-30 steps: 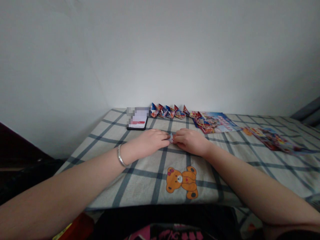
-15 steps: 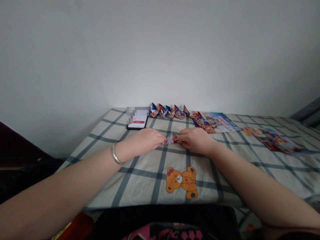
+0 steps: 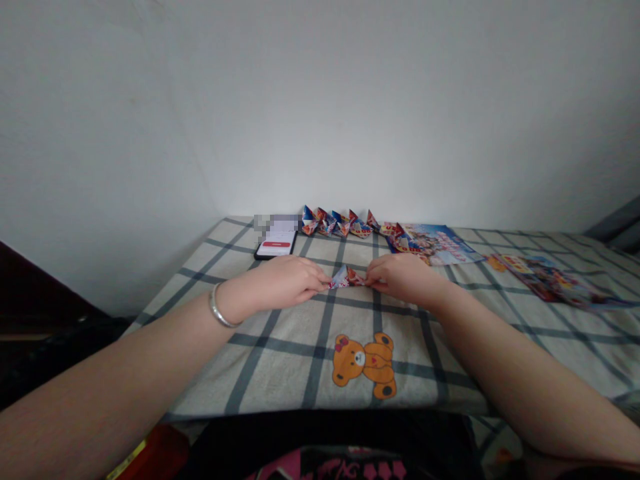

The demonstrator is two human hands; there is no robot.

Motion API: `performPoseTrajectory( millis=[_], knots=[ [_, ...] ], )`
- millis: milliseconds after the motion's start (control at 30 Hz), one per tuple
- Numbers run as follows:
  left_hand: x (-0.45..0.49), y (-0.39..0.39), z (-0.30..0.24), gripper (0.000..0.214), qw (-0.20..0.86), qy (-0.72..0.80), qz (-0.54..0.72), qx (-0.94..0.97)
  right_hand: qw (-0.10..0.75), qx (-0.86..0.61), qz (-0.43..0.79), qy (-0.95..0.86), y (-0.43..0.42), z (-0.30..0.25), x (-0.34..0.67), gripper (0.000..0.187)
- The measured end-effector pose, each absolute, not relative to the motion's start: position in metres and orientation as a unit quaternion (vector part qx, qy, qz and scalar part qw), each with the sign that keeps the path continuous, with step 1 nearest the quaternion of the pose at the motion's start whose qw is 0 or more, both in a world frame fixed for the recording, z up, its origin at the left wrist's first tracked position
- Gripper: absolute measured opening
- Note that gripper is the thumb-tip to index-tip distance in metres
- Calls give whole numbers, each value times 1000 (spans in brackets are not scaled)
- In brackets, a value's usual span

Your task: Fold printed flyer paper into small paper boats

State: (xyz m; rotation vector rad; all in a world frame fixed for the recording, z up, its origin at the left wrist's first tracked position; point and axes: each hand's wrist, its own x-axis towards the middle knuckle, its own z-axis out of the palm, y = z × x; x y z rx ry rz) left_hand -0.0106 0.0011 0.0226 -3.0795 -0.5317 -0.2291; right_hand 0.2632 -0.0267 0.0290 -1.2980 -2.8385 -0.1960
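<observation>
A small folded paper boat (image 3: 346,277) with a pale peak and printed colours rests low over the checked cloth, between my hands. Its left end is pinched in the fingers of my left hand (image 3: 295,280), which wears a silver bangle (image 3: 218,308) at the wrist. At the opposite end, my right hand (image 3: 400,277) grips the tip between thumb and fingers. The boat's middle shows in the gap; the fingertips cover its ends. Beyond it, several similar folded paper boats (image 3: 343,225) stand in a row along the wall.
A phone (image 3: 276,245) with a lit screen lies at the back left. Printed sheets (image 3: 447,245) lie at the back right, with another glossy sheet (image 3: 555,280) farther right. The checked tablecloth (image 3: 280,383) has a printed bear (image 3: 364,363) near the front edge. A white wall (image 3: 320,100) rises behind.
My hands have drawn apart, the right one moving right and the left slightly left. More of the paper boat shows between them, and it looks wider.
</observation>
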Motion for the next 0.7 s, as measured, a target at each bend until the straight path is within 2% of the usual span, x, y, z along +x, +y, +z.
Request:
performPoseTrajectory(
  millis=[267,467,567,700],
  knots=[
    [-2,-3,7,17,68,-216,-123,-966,-16,-428,-50,-902,-30,32,261,19],
    [1,0,0,14,59,-226,-156,-960,14,-421,-46,-906,-31,31,262,15],
    [2,1,-2,12,71,-241,-164,-954,43,-443,-69,-893,-28,23,260,16],
    [5,1,-8,9,54,-285,-185,-939,138,-476,-56,-867,-23,6,253,17]
  ],
)
